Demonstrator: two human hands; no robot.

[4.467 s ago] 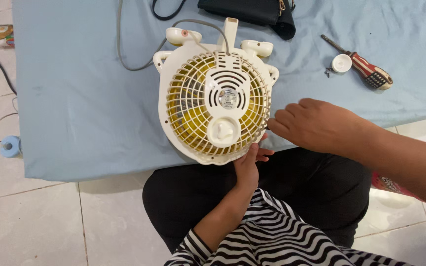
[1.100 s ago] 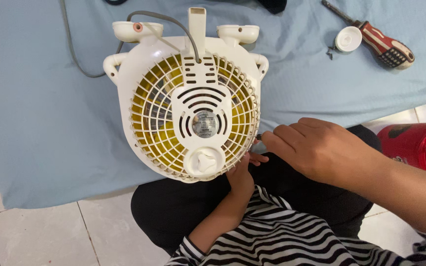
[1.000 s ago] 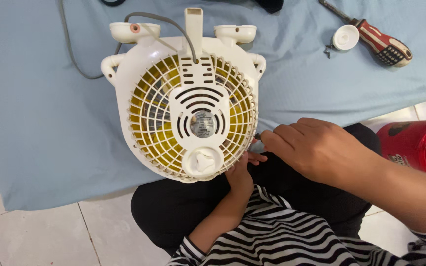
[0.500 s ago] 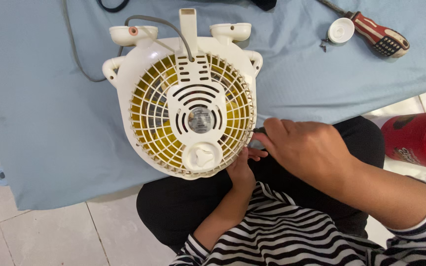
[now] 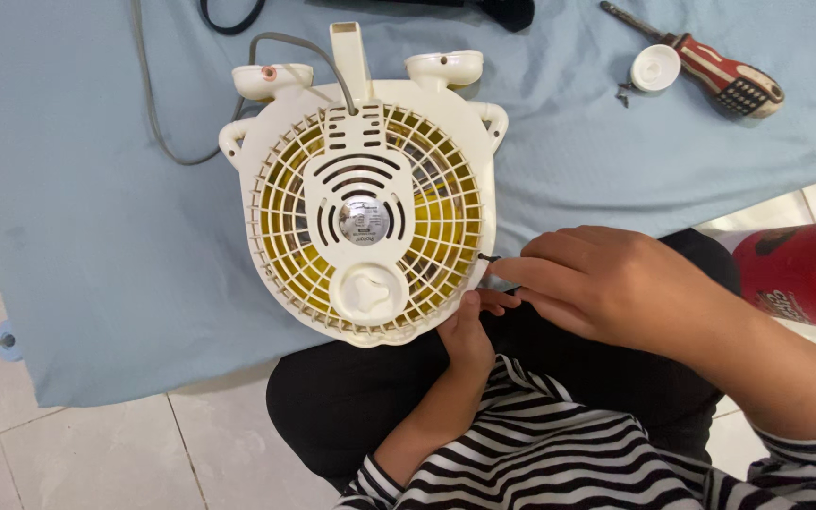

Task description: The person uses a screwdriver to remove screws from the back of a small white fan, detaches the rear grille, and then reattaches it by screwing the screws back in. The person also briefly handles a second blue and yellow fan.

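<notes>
Cream fan (image 5: 365,194) with yellow blades is laid grille-up on the blue cloth (image 5: 96,217), at the table's near edge. Its lower right rim is gripped by the left hand (image 5: 469,331); a small dark part at that rim is pinched by the right hand (image 5: 616,283). Red-handled screwdriver (image 5: 724,80) and white cap (image 5: 655,68) are seen well apart, top right.

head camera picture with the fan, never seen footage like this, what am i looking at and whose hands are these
This is one view, from a camera worn on a person's head, looking down at their own two bare hands. A round cream plastic fan with yellow blades lies face down on a pale blue cloth. The right hand pinches a small dark part at the fan's rim; the left hand steadies the edge below. A red-handled screwdriver and small white cap lie further back. A red container stands on the right.
</notes>
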